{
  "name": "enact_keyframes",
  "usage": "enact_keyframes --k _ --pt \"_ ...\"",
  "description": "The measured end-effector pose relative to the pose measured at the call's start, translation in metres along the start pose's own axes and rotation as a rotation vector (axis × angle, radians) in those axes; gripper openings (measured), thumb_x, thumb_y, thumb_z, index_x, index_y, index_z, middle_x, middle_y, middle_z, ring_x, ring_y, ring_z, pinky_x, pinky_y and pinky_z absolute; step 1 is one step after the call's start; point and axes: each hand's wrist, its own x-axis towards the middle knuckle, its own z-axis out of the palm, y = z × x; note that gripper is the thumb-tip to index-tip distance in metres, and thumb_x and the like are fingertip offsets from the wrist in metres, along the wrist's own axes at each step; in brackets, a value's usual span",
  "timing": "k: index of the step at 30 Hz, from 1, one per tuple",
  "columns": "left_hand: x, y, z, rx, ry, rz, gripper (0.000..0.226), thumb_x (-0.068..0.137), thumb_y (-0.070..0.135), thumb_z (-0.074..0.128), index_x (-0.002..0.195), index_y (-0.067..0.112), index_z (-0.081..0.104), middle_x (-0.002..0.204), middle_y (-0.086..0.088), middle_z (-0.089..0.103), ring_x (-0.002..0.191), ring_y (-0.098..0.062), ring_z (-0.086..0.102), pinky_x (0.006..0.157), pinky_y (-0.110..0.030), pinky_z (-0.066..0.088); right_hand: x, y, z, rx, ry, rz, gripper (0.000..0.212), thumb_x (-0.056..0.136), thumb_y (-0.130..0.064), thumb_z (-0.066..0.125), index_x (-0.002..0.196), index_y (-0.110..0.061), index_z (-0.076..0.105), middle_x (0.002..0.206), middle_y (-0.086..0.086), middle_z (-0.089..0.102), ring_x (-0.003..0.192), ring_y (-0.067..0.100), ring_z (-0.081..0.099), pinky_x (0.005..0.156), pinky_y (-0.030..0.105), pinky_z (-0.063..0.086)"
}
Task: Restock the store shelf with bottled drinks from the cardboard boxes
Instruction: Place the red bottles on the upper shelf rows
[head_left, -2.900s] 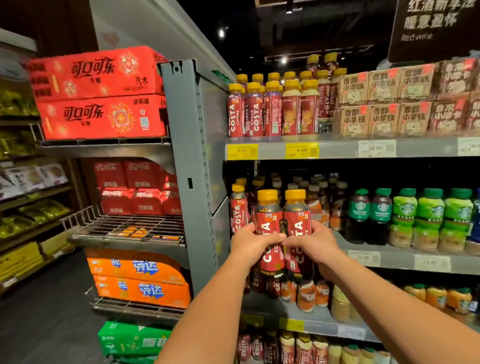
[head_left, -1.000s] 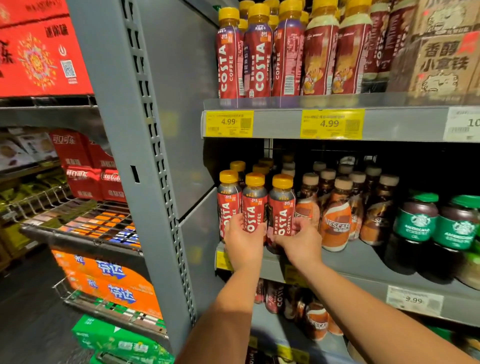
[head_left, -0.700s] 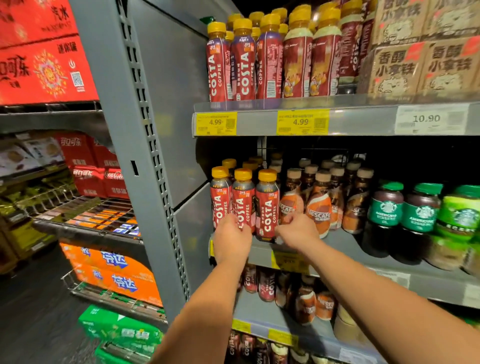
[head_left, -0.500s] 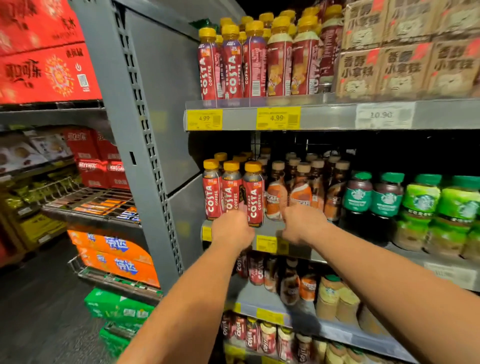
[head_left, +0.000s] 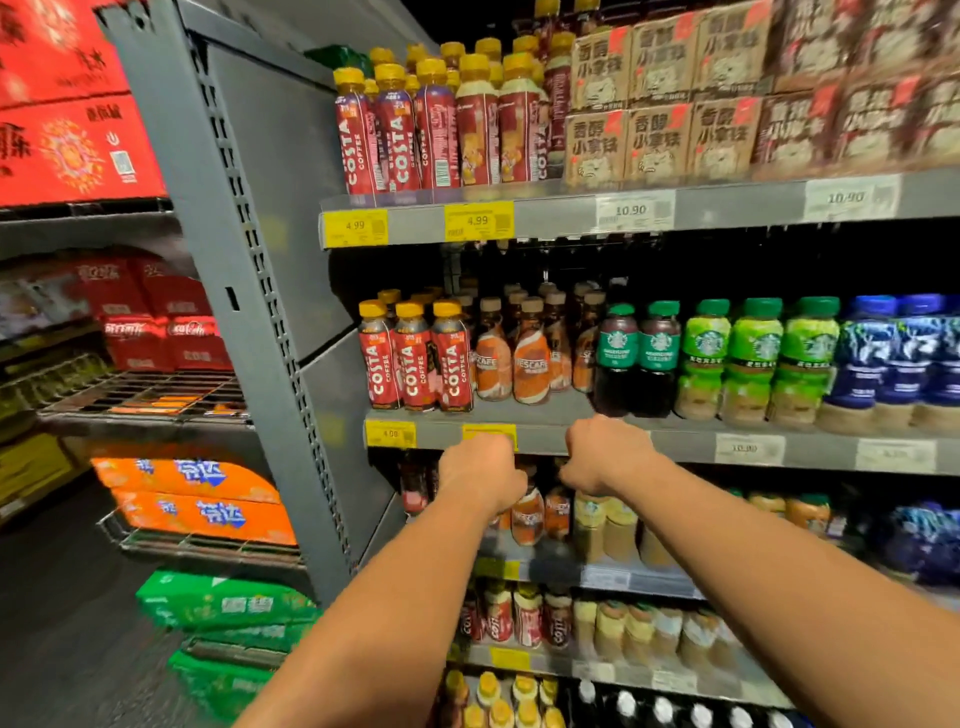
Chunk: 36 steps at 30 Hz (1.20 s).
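Red, yellow-capped Costa bottles (head_left: 417, 358)

Yellow price tags (head_left: 355, 226), wire rack (head_left: 140, 395), orange cases (head_left: 197, 499), green cases (head_left: 223, 603)

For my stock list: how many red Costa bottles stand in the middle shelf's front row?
3, side by side at the shelf's left end: left bottle, middle bottle, right bottle. More behind, partly hidden.

Costa bottles (head_left: 415, 358) on mid-frame shelf (head_left: 821, 452), Nescafé bottles (head_left: 530, 358) to their right, my left hand (head_left: 480, 473) and right hand (head_left: 608, 454) before its edge
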Motion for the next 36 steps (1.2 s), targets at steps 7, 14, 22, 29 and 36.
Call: enact_keyframes --k 7,14,22,29,36 --pt "-0.063 -0.009 0.038 -0.022 -0.04 0.082 0.022 0.089 0.028 0.051 0.095 0.012 0.065 0.104 -0.011 0.065 0.097 -0.033 0.062 0.075 -0.036 0.049 -0.067 -0.016 0.046 0.023 -0.064 0.057 0.029 0.088 -0.028 0.052 0.112 -0.014 0.06 0.117 0.011 0.061 0.105 0.031 0.06 0.078 0.035 0.047" --pt "-0.106 -0.015 0.093 -0.059 -0.179 0.111 0.02 0.089 0.027 0.052 0.099 0.012 0.061 0.1 -0.008 0.063 0.096 -0.031 0.061 0.072 -0.037 0.048 -0.112 -0.029 0.109 0.048 -0.239 0.104 0.016 0.086 -0.026 0.052 0.096 -0.013 0.055 0.111 0.01 0.062 0.099 0.031 0.06 0.074 0.036 0.046" --pt "-0.145 -0.021 0.192 -0.146 -0.406 0.024 0.015 0.088 0.024 0.048 0.091 0.015 0.06 0.107 -0.006 0.064 0.1 -0.028 0.061 0.074 -0.031 0.045 -0.134 -0.03 0.207 0.077 -0.429 0.131 0.031 0.087 -0.03 0.054 0.112 -0.012 0.058 0.117 0.011 0.061 0.104 0.03 0.06 0.076 0.035 0.047" --pt "-0.157 -0.027 0.28 -0.149 -0.559 0.037 0.024 0.088 0.029 0.05 0.094 0.012 0.067 0.095 -0.01 0.065 0.091 -0.031 0.062 0.071 -0.035 0.049 -0.137 -0.017 0.294 0.122 -0.556 0.131 0.022 0.089 -0.024 0.052 0.105 -0.012 0.061 0.109 0.006 0.064 0.097 0.027 0.062 0.071 0.031 0.045" --pt "-0.143 -0.02 0.367 -0.125 -0.678 -0.035 0.018 0.09 0.028 0.052 0.1 0.02 0.064 0.099 -0.003 0.064 0.09 -0.026 0.061 0.07 -0.033 0.049 -0.124 0.015 0.37 0.131 -0.634 0.1 0.032 0.091 -0.022 0.049 0.121 -0.014 0.056 0.115 0.013 0.063 0.106 0.032 0.061 0.079 0.035 0.05"
